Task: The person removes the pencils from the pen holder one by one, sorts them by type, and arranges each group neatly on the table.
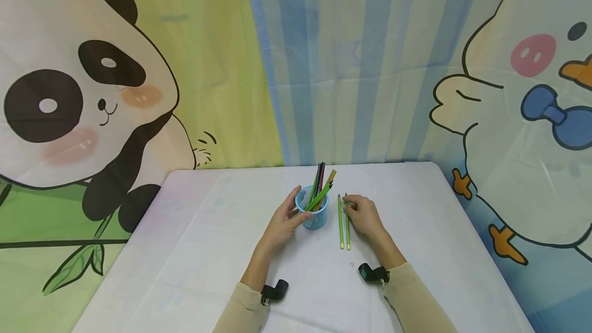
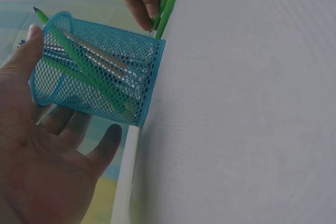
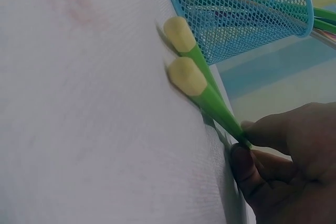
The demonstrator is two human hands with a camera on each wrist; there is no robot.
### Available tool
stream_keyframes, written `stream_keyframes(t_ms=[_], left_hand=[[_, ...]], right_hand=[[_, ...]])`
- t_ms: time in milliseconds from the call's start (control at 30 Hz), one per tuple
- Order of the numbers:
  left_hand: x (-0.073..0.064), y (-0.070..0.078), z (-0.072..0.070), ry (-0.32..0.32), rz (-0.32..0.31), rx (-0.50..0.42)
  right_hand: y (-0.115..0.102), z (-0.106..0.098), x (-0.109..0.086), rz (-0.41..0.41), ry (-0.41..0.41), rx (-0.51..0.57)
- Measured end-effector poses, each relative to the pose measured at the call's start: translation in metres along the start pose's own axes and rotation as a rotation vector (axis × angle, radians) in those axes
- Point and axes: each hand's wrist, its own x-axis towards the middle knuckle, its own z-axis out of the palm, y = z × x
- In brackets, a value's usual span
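Observation:
A blue mesh pencil cup (image 1: 314,219) stands upright on the table with several pencils (image 2: 100,72) leaning inside, some green, others dark or yellowish. My left hand (image 1: 281,224) holds the cup from its left side, thumb at the near rim and fingers round the far side. To the right of the cup, two green pencils lie nearly parallel, pale ends toward me. Thumb and fingertips of my right hand (image 1: 364,215) pinch the right-hand green pencil (image 3: 218,108) near its dark tip. The other green pencil (image 1: 340,225) lies between it and the cup.
A white-covered table (image 1: 194,251) spreads under both hands, its far edge close beyond the cup. Printed curtains (image 1: 324,66) hang behind it. A small black wrist camera (image 1: 275,291) is worn at my left sleeve, another black camera (image 1: 373,273) at my right.

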Motion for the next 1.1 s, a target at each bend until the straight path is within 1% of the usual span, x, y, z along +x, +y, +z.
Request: stream_keyframes(t_ms=[200, 400, 567, 933, 1100], left_hand=[[0.0, -0.0006, 0.0003, 0.004, 0.011, 0.0], [0.0001, -0.0005, 0.0003, -0.002, 0.008, 0.006], [0.0, 0.0001, -0.0002, -0.002, 0.008, 0.011], [0.0004, -0.0006, 0.0007, -0.005, 0.001, -0.008], [-0.0001, -0.0003, 0.0007, -0.006, -0.002, -0.018]], right_hand=[[-0.0015, -0.0003, 0.0014, -0.009, 0.002, -0.019], [0.0004, 0.001, 0.0015, 0.0, 0.005, -0.035], [0.0011, 0.0014, 0.0013, -0.009, 0.022, -0.036], [0.0013, 0.0017, 0.0016, -0.015, 0.033, -0.042], [0.0015, 0.0016, 0.002, -0.032, 0.034, -0.042]])
